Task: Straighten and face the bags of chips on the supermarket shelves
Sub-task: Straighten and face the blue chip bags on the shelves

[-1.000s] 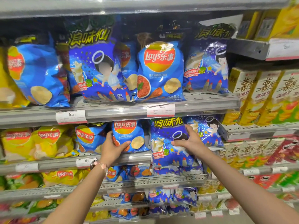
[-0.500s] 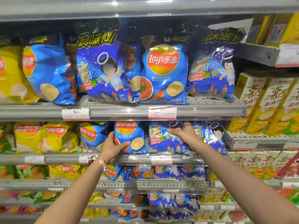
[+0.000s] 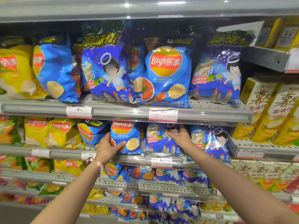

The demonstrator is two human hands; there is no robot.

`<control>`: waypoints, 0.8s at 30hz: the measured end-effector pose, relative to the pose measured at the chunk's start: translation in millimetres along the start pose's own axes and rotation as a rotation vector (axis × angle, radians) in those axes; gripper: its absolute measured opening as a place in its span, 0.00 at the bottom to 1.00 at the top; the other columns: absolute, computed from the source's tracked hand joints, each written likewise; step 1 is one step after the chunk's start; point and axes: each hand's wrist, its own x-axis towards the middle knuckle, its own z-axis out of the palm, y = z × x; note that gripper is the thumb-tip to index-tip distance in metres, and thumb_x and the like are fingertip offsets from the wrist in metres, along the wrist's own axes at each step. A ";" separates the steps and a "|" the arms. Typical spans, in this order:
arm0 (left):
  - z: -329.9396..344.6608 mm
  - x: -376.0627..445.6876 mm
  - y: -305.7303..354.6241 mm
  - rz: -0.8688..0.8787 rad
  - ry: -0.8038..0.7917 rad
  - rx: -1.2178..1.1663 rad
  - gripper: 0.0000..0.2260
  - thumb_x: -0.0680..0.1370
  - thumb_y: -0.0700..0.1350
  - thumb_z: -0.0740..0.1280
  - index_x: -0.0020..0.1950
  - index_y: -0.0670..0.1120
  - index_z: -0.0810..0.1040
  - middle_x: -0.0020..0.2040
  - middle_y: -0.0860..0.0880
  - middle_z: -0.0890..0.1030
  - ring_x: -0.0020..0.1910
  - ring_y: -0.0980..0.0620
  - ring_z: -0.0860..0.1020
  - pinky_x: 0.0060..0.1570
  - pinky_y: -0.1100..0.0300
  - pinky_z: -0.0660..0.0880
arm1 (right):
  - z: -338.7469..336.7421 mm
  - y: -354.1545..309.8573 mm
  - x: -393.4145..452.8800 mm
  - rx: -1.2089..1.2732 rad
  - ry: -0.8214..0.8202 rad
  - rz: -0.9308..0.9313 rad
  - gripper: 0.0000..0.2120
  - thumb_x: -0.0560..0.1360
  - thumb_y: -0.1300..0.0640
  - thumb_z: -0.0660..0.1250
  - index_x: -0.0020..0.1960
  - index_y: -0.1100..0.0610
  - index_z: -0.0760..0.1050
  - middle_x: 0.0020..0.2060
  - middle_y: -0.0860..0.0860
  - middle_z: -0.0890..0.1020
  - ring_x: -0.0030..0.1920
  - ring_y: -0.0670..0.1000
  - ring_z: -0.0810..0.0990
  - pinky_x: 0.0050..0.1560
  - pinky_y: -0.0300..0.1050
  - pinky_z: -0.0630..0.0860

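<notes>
On the second shelf (image 3: pixel 126 160) my left hand (image 3: pixel 107 147) grips the lower left edge of an upright blue Lay's bag (image 3: pixel 127 135). Right beside it stands a blue angel-picture bag (image 3: pixel 157 141); my right hand (image 3: pixel 179 137) rests on its upper right part, fingers spread over the front. Another angel-picture bag (image 3: pixel 213 143) stands to the right. The upper shelf (image 3: pixel 126 110) holds a large blue Lay's bag (image 3: pixel 166 76) between two big angel-picture bags (image 3: pixel 106 68) (image 3: pixel 218 70).
Yellow Lay's bags (image 3: pixel 53 131) fill the left of both shelves. Yellow snack boxes (image 3: pixel 273 107) stand on the unit to the right. Price tags (image 3: pixel 162 115) hang on the shelf rails. Lower shelves (image 3: pixel 145 186) carry more blue and yellow bags.
My right hand has lifted the angel-picture bag from below the shelf edge and set it upright on the second shelf. My left hand has stayed on the blue Lay's bag.
</notes>
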 end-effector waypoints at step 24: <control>-85.1 -31.5 120.4 0.883 0.300 0.167 0.20 0.73 0.53 0.68 0.55 0.39 0.77 0.50 0.45 0.78 0.52 0.48 0.75 0.54 0.57 0.70 | -4.4 -113.9 -91.0 0.013 0.252 -0.730 0.16 0.73 0.64 0.64 0.54 0.47 0.75 0.49 0.43 0.78 0.48 0.42 0.79 0.50 0.31 0.73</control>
